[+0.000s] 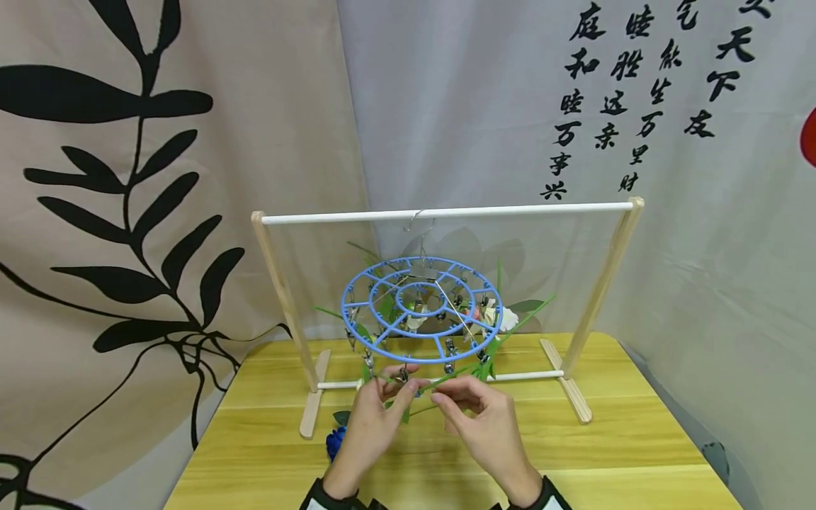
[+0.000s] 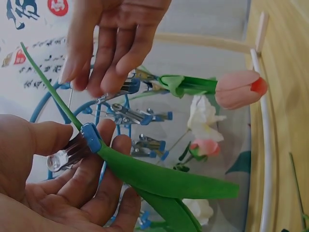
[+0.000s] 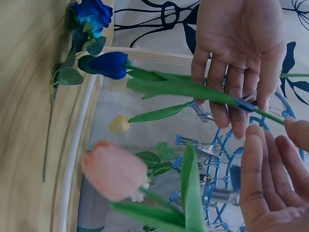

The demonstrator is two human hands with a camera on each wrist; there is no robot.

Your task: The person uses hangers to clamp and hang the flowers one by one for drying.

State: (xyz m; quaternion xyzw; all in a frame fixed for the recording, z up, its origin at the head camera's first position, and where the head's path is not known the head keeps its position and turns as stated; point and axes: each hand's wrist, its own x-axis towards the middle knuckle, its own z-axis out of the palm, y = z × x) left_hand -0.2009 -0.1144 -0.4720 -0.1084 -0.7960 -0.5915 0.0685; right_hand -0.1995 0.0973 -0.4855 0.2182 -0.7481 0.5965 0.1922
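My left hand [image 1: 376, 421] holds a metal clip [image 2: 72, 152] with blue tips [image 2: 90, 137] between thumb and fingers, below the front rim of a blue round hanger [image 1: 422, 360]. The clip's tips sit over the green stem [image 2: 50, 92] of an artificial flower with long leaves [image 2: 169, 179]. A blue tulip bloom [image 3: 111, 65] shows toward the far end of those leaves in the right wrist view. My right hand [image 1: 481, 411] is beside the stem's free end, thumb and forefinger close to it. Its other fingers hang loosely and hold nothing.
The hanger hangs from a white rod [image 1: 510, 211] on a wooden stand [image 1: 278, 297]. Other clips hold pink tulips [image 2: 239, 89], white flowers [image 2: 203, 118] and a small yellow one [image 3: 119, 124]. A blue rose [image 3: 94, 17] lies on the wooden table [image 1: 637, 439].
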